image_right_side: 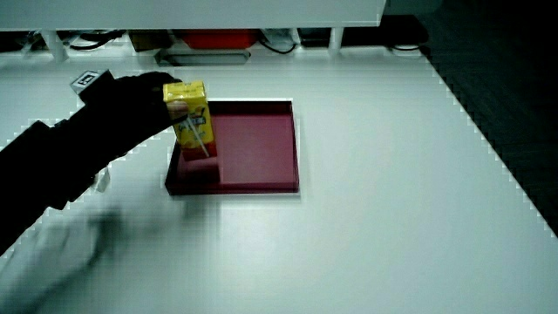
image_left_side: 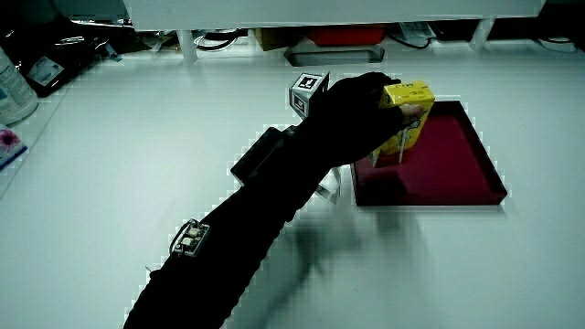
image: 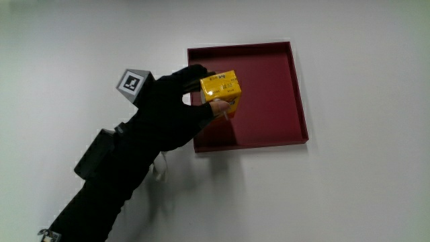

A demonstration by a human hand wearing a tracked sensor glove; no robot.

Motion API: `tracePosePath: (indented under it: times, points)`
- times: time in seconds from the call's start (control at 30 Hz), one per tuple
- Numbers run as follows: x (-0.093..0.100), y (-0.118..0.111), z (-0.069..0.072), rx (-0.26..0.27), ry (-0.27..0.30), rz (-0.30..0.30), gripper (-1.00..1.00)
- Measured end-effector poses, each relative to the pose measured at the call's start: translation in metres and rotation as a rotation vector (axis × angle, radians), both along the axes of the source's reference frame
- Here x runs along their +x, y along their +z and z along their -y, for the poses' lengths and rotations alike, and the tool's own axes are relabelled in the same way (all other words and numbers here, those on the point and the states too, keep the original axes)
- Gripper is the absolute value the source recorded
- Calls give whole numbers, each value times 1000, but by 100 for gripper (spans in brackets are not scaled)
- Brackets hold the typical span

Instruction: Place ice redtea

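The gloved hand covers one face of the yellow drink carton, so only the top and the faces turned away from the palm show in the main view. Print on the carton is too small to read in any view. In a side view the carton's lower end sits low against the tray wall, and whether it touches the tray floor or hangs just above it cannot be told. The forearm runs out of the picture toward the person, and a small device strapped on it is hard to make out.

The grip is clamped on the carton: the fingers wrap over its upper part, and a bare fingertip shows through the glove against the side. The carton stands upright in both side views, with a straw along one face.

The dark red tray lies flat on the white surface. It is shallow and square with low walls, and holds nothing apart from the carton, which is at the tray's edge closest to the hand, over the corner farther from the person. The patterned cube sits on the back of the hand, just outside the tray.
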State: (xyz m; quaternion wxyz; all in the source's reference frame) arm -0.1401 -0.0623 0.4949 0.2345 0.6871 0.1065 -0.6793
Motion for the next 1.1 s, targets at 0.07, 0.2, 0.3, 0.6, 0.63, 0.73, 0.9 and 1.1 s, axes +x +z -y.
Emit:
tracePosePath:
  times: [0.07,0.2,0.3,0.6,0.63,0.73,0.9,1.1]
  points:
    - [1,7,-1,-4,8,12,0]
    - [3,18,-5,-32,22,13,0]
    - [2,22,-6,-59,14,-26,0]
    - [4,28,-7,-85,25,-41,0]
    - [4,29,-7,-80,26,-40,0]
    - [4,30,-7,-83,22,-39,-10]
    - [5,28,-7,-101,27,-51,-26]
    - [1,26,-9,-111,19,-34,-45]
